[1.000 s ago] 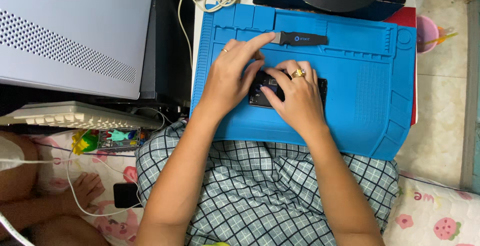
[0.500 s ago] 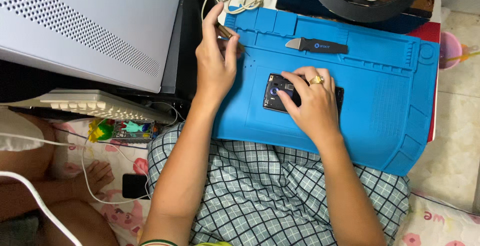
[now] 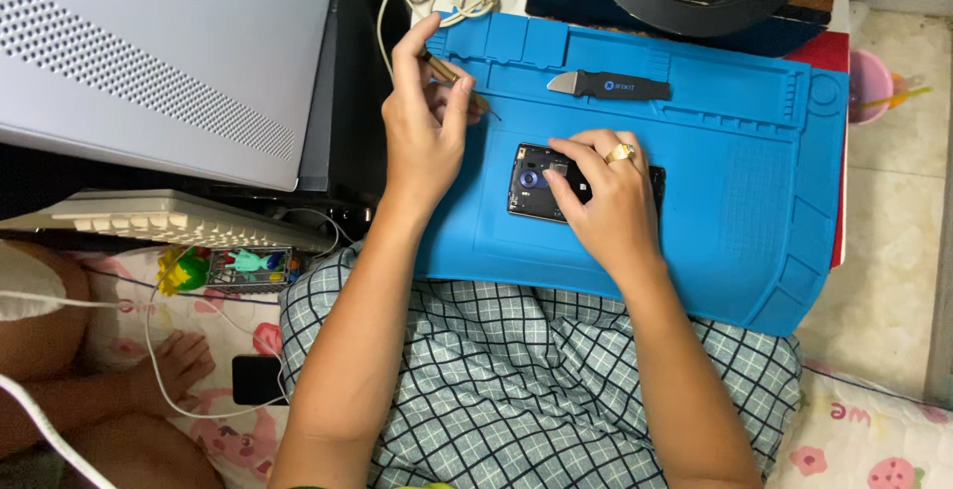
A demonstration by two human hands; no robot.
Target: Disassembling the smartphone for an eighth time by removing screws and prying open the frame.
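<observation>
Head view shows the left hand (image 3: 425,122) pinching a thin pointed tool (image 3: 459,82) near the blue repair mat's (image 3: 754,211) upper left corner, while the right hand (image 3: 606,201) presses spread fingers on the opened phone (image 3: 531,183), steadying it mid-mat. A black pry tool (image 3: 611,84) lies just above.

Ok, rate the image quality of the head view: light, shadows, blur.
Head view: even, soft light; only faint shadows under the hands on the blue mat. The phone and pry tool are sharp; the left hand shows slight softness. Mild glare on the grey case; edges bend a little.
</observation>
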